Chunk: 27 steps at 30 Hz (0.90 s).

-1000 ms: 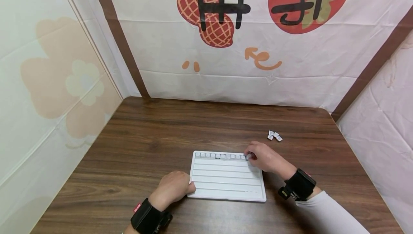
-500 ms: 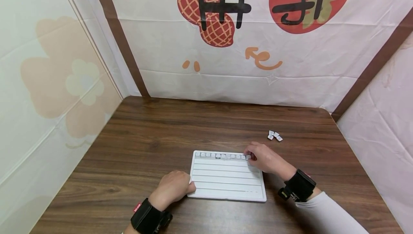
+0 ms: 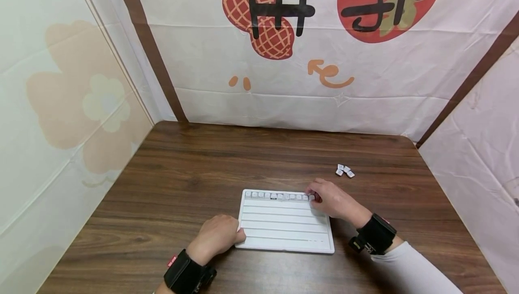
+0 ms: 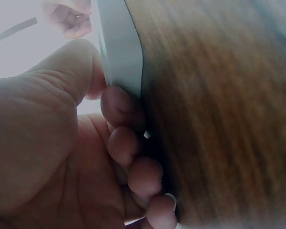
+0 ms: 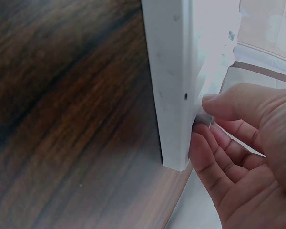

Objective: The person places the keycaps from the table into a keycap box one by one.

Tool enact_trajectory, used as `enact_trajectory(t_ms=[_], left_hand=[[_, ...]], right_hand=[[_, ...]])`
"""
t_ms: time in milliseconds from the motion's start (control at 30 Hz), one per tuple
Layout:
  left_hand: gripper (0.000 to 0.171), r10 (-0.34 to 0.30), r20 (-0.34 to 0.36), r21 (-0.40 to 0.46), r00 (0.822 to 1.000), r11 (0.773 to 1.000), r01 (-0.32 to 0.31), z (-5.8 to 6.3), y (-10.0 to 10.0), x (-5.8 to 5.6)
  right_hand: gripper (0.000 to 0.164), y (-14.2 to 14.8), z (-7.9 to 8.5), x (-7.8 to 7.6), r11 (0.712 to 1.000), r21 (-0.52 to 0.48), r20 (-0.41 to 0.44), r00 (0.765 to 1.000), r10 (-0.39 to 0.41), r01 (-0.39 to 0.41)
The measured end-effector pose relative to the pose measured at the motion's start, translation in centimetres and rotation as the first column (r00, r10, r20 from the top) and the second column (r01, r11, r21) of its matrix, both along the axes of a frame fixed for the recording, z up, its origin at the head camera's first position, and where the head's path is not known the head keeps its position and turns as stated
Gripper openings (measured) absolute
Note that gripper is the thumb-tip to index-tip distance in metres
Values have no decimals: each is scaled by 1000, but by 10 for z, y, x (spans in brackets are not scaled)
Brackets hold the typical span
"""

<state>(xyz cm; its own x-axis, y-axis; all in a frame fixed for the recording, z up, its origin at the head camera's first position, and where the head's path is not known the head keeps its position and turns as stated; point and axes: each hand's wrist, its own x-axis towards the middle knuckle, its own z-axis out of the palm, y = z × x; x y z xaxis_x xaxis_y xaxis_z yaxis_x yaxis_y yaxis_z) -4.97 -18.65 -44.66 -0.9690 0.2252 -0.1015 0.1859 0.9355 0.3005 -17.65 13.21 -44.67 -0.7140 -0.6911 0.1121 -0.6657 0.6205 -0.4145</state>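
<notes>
Left hand (image 3: 217, 234) grips board (image 3: 284, 230); right hand (image 3: 331, 198) pinches rightmost tile (image 3: 311, 198). Far row (image 3: 280, 196) appears filled; four loose tiles (image 3: 346, 169) remain.

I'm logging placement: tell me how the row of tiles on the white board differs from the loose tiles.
The row of tiles runs straight along the far edge of the white board; the loose tiles lie at varied angles on the table. The row has more pieces; the loose tiles number four. The right hand is at the row's end, away from the loose tiles. Both are small and pale.
</notes>
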Motion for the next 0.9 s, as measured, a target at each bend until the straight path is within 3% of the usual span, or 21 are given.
enact_trajectory(t_ms=[200, 500, 900], left_hand=[[33, -9, -8, -4, 1000, 1000, 9, -2, -1, 1], [33, -15, -24, -5, 1000, 1000, 15, -3, -1, -1], [33, -13, -14, -7, 1000, 1000, 12, -4, -1, -1]], right_hand=[[21, 2, 6, -1, 999, 13, 32, 998, -52, 52], [22, 17, 15, -8, 987, 75, -32, 990, -140, 142], [33, 48, 12, -29, 942, 166, -70, 956, -284, 292]])
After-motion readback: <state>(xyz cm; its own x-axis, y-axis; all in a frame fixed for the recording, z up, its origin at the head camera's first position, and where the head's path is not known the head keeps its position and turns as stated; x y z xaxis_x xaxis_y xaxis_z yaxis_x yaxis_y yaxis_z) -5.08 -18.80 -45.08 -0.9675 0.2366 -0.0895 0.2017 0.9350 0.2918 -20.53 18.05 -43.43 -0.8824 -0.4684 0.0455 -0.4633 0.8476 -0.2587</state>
